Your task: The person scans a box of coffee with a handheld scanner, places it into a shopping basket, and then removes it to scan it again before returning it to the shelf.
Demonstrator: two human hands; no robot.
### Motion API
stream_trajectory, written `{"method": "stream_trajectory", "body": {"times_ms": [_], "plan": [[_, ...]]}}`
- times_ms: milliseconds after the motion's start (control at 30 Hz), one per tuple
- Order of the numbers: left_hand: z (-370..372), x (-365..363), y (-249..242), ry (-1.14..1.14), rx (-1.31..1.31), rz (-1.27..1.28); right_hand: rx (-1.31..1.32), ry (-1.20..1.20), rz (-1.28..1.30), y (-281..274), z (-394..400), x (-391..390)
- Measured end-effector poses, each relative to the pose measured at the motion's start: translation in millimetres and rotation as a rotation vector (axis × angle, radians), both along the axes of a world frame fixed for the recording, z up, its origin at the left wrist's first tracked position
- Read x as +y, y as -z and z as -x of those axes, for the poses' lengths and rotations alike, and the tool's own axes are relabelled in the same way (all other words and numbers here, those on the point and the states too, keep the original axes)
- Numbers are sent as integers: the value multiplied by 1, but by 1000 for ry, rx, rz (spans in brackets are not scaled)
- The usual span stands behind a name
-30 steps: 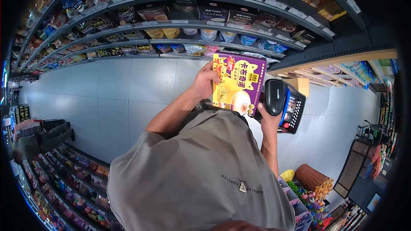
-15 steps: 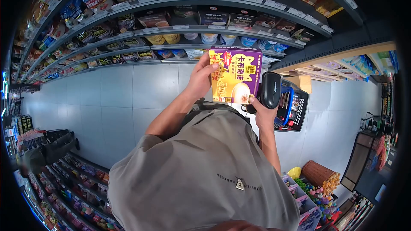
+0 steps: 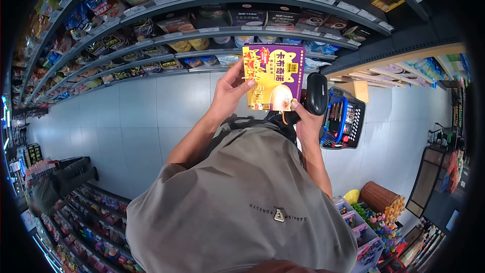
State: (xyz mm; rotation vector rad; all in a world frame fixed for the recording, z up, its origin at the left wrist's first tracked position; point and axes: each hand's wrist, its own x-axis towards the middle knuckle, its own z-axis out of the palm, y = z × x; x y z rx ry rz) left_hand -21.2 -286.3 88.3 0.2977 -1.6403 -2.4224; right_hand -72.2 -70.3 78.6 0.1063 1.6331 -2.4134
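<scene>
A purple and yellow cappuccino box [image 3: 275, 78] is held upright before me, its printed front facing me. My left hand [image 3: 230, 91] grips its left edge, with the thumb near the front and the other fingers partly hidden behind. At the lower right corner, the thumb of my right hand [image 3: 307, 121] presses on the box. That same hand also holds a black barcode scanner [image 3: 316, 93], whose rounded head sticks up beside the box; its handle is mostly hidden by the hand.
Shelves [image 3: 202, 33] of packaged drinks and cups curve across the front. A black shopping basket [image 3: 357, 126] with a blue handle and goods in it stands on the floor to my right. Behind me are a wicker basket [image 3: 376, 197], more shelves [image 3: 101, 222] and another person [image 3: 48, 192].
The box and both hands have shifted slightly up and left in view. My left thumb has slid from the box's front toward its left edge. The scanner remains in my right hand.
</scene>
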Motion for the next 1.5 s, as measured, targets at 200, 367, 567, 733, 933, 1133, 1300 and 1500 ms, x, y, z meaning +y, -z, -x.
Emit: {"method": "stream_trajectory", "body": {"times_ms": [200, 367, 567, 733, 933, 1133, 1300, 1500], "plan": [[12, 1, -1, -60, -2, 1, -39, -55, 20, 8, 21, -2], [27, 1, -6, -112, 1, 9, -20, -101, 58, -3, 43, -8], [52, 11, 1, -142, 13, -27, -52, -132, -59, -8, 68, 8], [73, 28, 1, -178, 63, -156, 99, -135, -160, -25, 71, 19], [88, 46, 7, -204, 103, -527, 141, -457, -272, -52, 56, 26], [91, 62, 42, 349, 232, -1010, 365, -633, -185, -49, 62, 19], [103, 76, 27, 147, -29, -759, 296, -425, -244, -35, 69, 17], [118, 81, 11, 213, -141, -987, 226, -335, -351, -41, 80, 17]]}}
